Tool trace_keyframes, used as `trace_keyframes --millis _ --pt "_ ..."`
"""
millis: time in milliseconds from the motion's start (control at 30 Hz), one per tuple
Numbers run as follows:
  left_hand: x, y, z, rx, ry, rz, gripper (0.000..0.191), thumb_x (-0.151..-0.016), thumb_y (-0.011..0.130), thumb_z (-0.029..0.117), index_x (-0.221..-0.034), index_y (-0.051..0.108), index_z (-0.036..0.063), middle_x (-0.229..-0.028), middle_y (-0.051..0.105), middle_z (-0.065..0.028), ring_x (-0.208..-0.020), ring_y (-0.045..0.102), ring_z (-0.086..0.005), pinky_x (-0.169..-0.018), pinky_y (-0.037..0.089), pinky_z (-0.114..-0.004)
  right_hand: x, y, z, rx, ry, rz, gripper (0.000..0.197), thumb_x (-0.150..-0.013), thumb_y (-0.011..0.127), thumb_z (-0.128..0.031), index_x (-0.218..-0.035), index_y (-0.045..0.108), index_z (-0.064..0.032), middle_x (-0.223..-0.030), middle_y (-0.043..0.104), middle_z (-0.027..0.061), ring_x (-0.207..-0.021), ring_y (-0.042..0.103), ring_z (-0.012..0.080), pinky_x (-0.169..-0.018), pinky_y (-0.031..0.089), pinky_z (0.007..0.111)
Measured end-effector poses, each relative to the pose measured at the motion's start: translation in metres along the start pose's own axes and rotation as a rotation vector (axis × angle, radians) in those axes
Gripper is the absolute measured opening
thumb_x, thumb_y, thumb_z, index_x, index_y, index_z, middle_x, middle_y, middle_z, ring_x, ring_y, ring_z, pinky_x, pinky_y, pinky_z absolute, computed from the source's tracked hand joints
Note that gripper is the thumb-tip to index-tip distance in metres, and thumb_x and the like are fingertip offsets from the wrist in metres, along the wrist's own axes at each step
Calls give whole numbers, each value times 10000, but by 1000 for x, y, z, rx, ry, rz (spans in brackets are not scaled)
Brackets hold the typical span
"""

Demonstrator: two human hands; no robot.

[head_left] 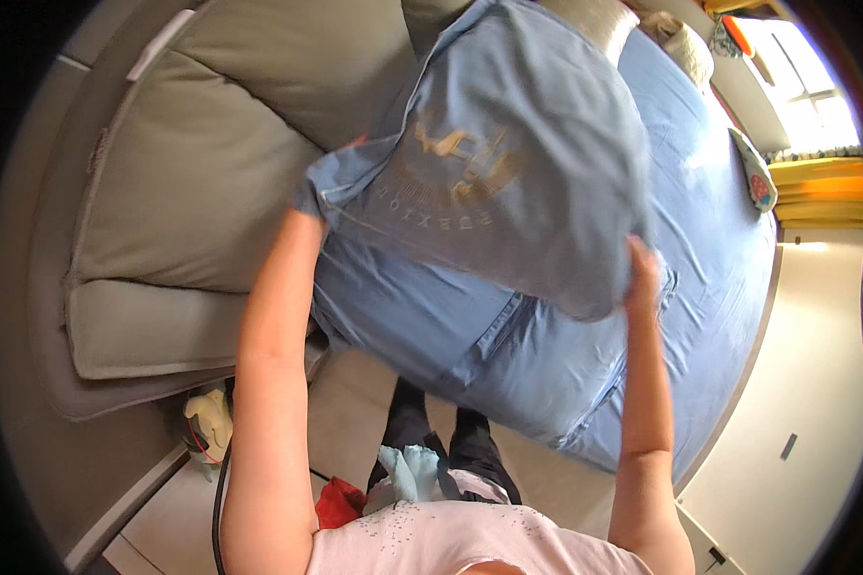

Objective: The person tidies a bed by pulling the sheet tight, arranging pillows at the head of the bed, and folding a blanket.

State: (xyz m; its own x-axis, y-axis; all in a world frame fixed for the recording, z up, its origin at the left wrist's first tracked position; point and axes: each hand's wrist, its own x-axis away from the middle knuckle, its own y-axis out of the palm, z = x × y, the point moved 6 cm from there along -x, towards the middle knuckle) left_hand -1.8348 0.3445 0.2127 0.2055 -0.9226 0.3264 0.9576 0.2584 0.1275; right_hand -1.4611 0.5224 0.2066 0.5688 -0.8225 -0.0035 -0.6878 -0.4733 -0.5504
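A blue-grey fabric piece with a printed emblem and lettering (518,151) is spread in the air between my two hands, over a bed with a blue sheet (690,237). My left hand (331,172) is largely covered by a folded corner of the fabric; its fingers are mostly hidden. My right hand (641,277) grips the fabric's right edge, slightly blurred. Beneath it, a flat blue cloth with stitched seams (431,316) lies on the near end of the bed.
An olive-grey cushioned sofa (180,165) adjoins the bed on the left. Pillows (672,47) lie at the far end, and a small strawberry-patterned cushion (755,176) rests at the right edge. A cream-coloured object (210,424) with a cable stands on the floor at lower left.
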Motion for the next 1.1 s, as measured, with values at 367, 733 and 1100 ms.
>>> trace_keyframes --millis 367,733,1100 --pt "61 -37 -365 338 -809 880 621 -725 561 381 -1194 273 94 -1203 315 -133 -986 419 -296 -789 368 -425 163 271 189 -655 821 -184 189 -671 470 51 -614 373 -101 -568 355 -35 -488 350 73 -428 287 193" --pt "54 -38 -365 163 -908 1168 622 -678 559 486 -1098 401 56 -949 474 -116 -851 467 -259 -697 415 -411 255 172 252 -381 822 -169 118 -758 497 -72 -866 521 -32 -694 532 26 -566 501 86 -507 416 217" --pt "81 -147 -387 -218 -613 1241 66 -753 465 110 -737 466 46 -591 475 -35 -481 440 -116 -411 360 -229 372 -38 411 618 1132 374 630 -671 557 -427 -1119 385 -20 -1100 412 189 -1044 364 336 -881 289 391"
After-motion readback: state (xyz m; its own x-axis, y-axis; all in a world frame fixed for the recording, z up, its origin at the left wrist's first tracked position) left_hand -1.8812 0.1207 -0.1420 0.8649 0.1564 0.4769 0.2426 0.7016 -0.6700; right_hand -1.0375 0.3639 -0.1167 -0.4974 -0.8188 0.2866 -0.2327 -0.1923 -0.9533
